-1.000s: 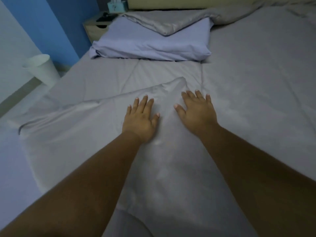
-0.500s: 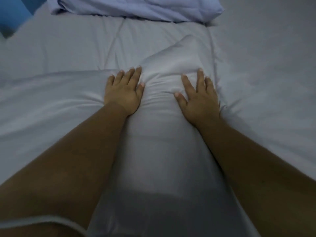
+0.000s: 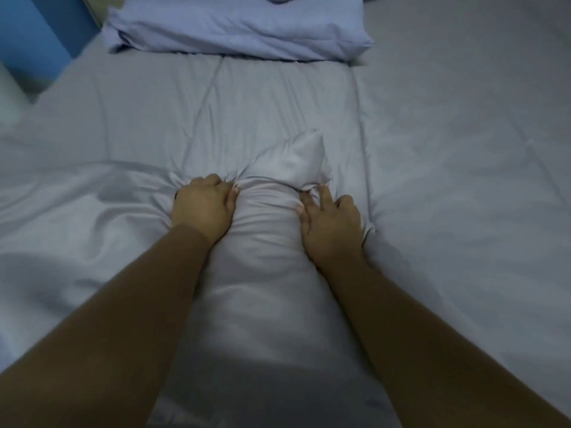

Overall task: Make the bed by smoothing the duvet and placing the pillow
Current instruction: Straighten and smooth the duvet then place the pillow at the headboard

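Note:
A grey duvet lies bunched across the middle of the bed, one corner sticking up just beyond my fingers. My left hand grips a gathered fold of the duvet with curled fingers. My right hand bunches the fabric a little to the right, fingers bent into the cloth. A lavender pillow lies flat at the head of the bed, well beyond both hands.
The grey bed sheet stretches to the right and toward the pillow. A blue wall stands at the upper left, beside the bed's left edge.
Both hands went from lying flat on the duvet to curling and gathering its fabric. The duvet corner has bunched up, and the view has moved closer to the pillow.

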The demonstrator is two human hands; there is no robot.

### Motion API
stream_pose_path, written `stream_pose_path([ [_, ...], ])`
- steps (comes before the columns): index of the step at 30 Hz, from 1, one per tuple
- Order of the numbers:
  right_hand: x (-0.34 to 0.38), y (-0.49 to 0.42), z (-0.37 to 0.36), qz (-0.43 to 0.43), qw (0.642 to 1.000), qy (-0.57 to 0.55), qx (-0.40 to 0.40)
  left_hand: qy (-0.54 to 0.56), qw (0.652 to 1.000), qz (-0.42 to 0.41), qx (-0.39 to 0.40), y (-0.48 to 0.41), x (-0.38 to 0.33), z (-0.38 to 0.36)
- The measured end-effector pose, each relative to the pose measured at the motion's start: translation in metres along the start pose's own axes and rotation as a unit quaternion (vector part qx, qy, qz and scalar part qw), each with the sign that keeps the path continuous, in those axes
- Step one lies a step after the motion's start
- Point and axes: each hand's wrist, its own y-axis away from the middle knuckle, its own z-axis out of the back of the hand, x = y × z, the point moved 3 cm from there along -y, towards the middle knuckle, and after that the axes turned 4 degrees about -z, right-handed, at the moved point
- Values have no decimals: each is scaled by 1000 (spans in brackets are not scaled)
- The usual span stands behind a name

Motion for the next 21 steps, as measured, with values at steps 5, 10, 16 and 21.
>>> stream_pose_path([
  [5, 14, 71, 31, -5, 1000, -17, -4, -22, 998, -2, 66, 66, -12, 33],
  [10, 43, 162, 72, -7, 1000, -23, 19, -76, 986, -6, 151, 152, -19, 71],
  [16, 112, 273, 125, -10, 996, -74, 41, -151, 958, 11, 244, 266, -3, 128],
  [21, 179, 328, 158, 18, 994, -107, 35, -231, 933, -32, 275, 329, 32, 164],
])
